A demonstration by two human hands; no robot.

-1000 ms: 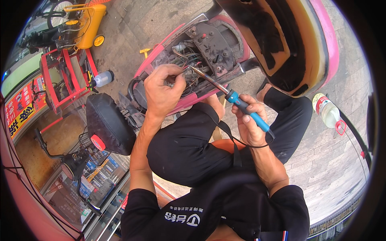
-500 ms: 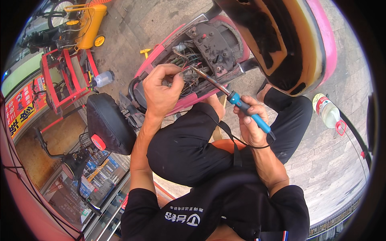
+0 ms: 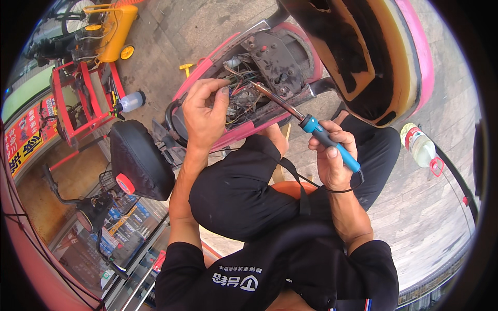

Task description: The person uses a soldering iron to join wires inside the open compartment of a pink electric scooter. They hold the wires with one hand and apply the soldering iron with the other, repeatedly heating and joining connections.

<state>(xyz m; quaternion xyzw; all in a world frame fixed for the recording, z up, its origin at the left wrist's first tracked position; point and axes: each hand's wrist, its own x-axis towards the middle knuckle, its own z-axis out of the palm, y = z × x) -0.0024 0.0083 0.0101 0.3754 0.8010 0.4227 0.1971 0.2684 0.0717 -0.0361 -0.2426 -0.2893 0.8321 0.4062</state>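
In the head view, an open pink scooter body exposes tangled wires beside a dark metal plate. At its left part, my left hand is pinched among the wires; what its fingertips hold is too small to make out. My right hand grips a soldering iron by its blue and grey handle, the long metal shaft pointing up-left into the wires, its tip a short way right of my left fingertips.
A raised seat section leans at upper right. A plastic bottle lies at right. At left stand a yellow compressor, a red frame with a small bottle, a black padded seat and handlebars.
My left hand has shifted slightly up and left. My right hand, with the soldering iron, has moved a little to the right, and the iron's tip sits slightly higher.
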